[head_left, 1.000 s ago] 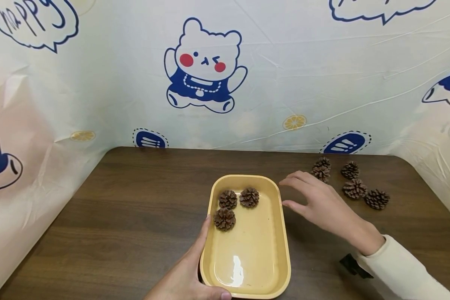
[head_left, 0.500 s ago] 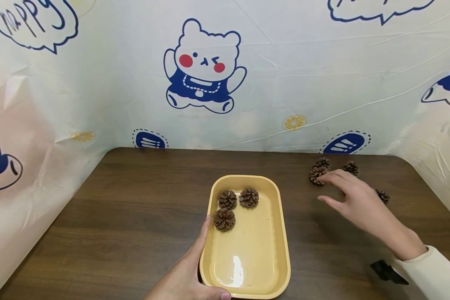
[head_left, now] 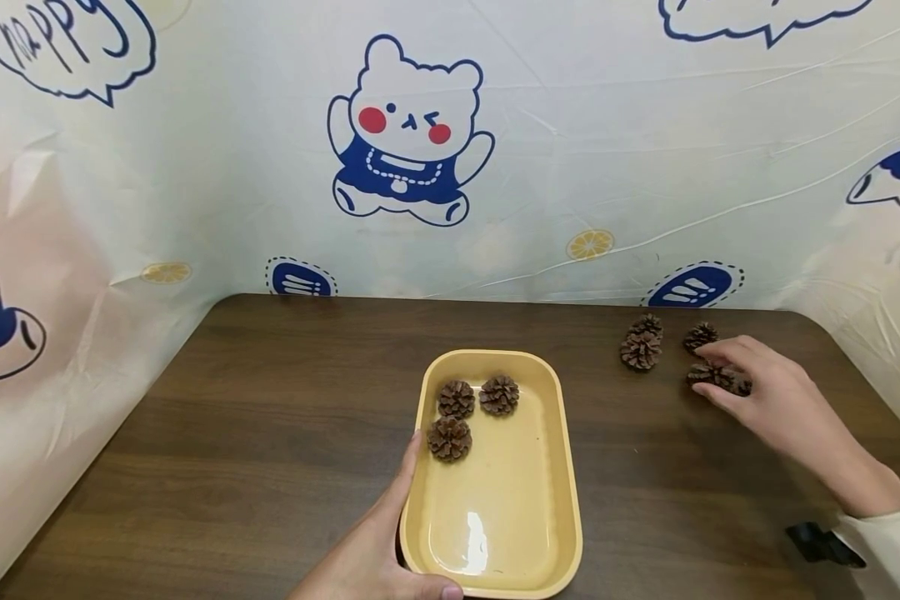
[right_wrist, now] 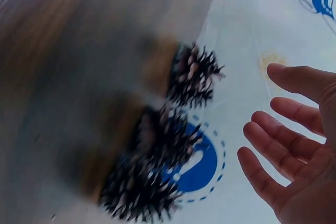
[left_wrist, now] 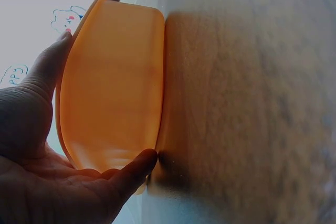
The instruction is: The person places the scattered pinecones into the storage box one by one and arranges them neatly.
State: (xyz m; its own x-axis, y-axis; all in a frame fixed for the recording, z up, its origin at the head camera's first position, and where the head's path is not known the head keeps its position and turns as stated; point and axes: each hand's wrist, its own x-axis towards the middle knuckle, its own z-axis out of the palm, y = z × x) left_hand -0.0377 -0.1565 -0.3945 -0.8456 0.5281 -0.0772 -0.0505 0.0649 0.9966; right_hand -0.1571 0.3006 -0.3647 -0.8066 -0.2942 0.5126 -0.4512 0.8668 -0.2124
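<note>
A yellow rectangular tray (head_left: 510, 492) stands on the table with three brown pinecones in it, two along its left side (head_left: 448, 439) and one near the far rim (head_left: 499, 395). My left hand (head_left: 378, 533) grips the tray's near-left corner; the left wrist view shows thumb and fingers around its outer wall (left_wrist: 113, 77). At the right, my right hand (head_left: 783, 400) hovers with fingers spread above a pinecone (head_left: 711, 377). Another pinecone is partly hidden behind that hand. In the right wrist view, the hand (right_wrist: 294, 140) is apart from the pinecones (right_wrist: 194, 77).
Two more pinecones (head_left: 641, 348) touch each other left of my right hand, and one (head_left: 700, 337) lies just beyond it. The brown wooden table (head_left: 270, 450) ends at a printed sheet (head_left: 540, 167) with cartoon bears behind it.
My right hand has moved right from beside the tray, past the pair of pinecones, to above another pinecone. The left hand and the tray have stayed in place.
</note>
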